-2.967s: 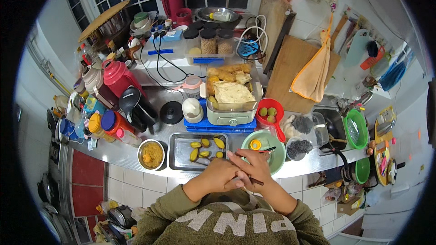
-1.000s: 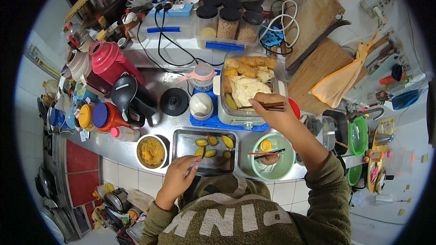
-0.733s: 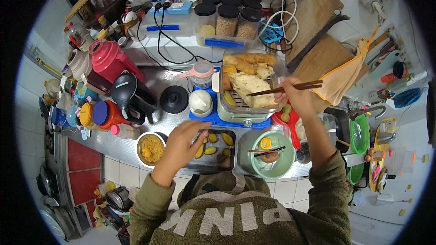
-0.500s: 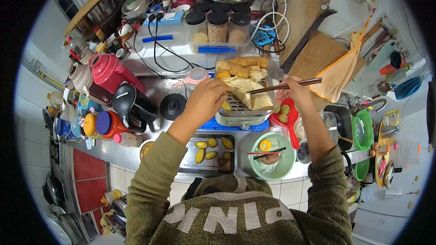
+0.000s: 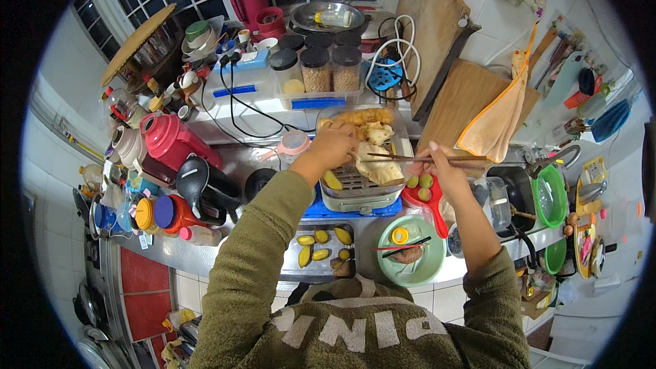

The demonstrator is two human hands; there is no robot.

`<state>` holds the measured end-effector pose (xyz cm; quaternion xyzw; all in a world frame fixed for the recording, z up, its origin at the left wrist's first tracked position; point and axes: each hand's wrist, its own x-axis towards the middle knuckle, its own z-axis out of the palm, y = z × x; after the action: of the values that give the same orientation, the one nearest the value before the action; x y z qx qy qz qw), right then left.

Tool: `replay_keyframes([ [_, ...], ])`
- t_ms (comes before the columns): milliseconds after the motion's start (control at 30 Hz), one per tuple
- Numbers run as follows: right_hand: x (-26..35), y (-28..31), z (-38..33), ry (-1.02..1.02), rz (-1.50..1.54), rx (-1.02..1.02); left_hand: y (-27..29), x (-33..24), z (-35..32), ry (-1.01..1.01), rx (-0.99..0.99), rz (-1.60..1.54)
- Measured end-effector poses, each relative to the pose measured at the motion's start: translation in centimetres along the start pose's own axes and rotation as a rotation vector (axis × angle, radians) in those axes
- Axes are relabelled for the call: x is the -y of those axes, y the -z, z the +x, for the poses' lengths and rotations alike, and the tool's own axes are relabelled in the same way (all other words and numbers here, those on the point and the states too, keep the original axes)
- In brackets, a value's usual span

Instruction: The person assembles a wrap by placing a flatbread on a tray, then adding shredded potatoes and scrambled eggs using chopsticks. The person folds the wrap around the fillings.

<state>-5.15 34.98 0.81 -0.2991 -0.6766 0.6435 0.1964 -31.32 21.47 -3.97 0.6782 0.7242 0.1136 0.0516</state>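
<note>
My left hand point(image 5: 331, 147) is closed on the left edge of a pale flatbread point(image 5: 384, 170), its fingertips partly hidden. My right hand point(image 5: 441, 162) grips brown chopsticks point(image 5: 468, 159), whose tips reach over the flatbread. Beneath it is a box-shaped steamer point(image 5: 362, 203) with clear sides and a slotted rack point(image 5: 347, 179). Golden-brown baked pieces point(image 5: 369, 117) and a torn pale piece point(image 5: 379, 133) lie at its far end. One yellow piece point(image 5: 332, 180) rests on the rack by my left wrist.
In front stand a metal tray point(image 5: 290, 268) with several yellow pieces and a green basin point(image 5: 391, 275). A red strainer-like dish point(image 5: 435, 215) holds round green fruits. Left are a black kettle point(image 5: 195, 188) and red thermos point(image 5: 174, 140); behind, lidded jars point(image 5: 316, 72) and cables.
The flatbread has dropped lower and flatter over the rack. My left hand has shifted right relative to the steamer, and the chopsticks have swung nearly level. The whole view has tilted slightly upward.
</note>
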Motion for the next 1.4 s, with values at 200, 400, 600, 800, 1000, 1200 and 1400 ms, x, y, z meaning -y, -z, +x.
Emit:
replay_keyframes([
  [200,-2.6,-3.0,0.3,0.521,-0.555,0.123,1.1,-0.2,0.6,0.017,-0.052,-0.057],
  [400,0.3,-4.0,1.4,0.717,-0.707,0.023,5.5,-0.8,-4.4,0.052,-0.359,-0.240],
  [600,3.7,-2.5,3.5,0.409,-0.336,-0.060,7.9,-1.0,-15.6,0.326,-0.592,-0.617],
  [800,7.2,-2.9,2.3,0.336,-0.002,-0.063,2.8,-3.4,-22.4,0.515,-0.666,-1.033],
  [1000,-1.3,-0.8,4.4,0.060,0.287,-0.224,-1.3,-5.8,-23.7,0.570,-0.602,-1.216],
  [1200,-4.3,-1.1,4.4,-0.044,0.008,-0.207,-2.1,-7.0,-25.4,0.591,-0.525,-1.226],
  [1400,-4.6,-0.7,4.4,-0.105,0.157,-0.247,-2.9,-7.3,-27.0,0.642,-0.498,-1.141],
])
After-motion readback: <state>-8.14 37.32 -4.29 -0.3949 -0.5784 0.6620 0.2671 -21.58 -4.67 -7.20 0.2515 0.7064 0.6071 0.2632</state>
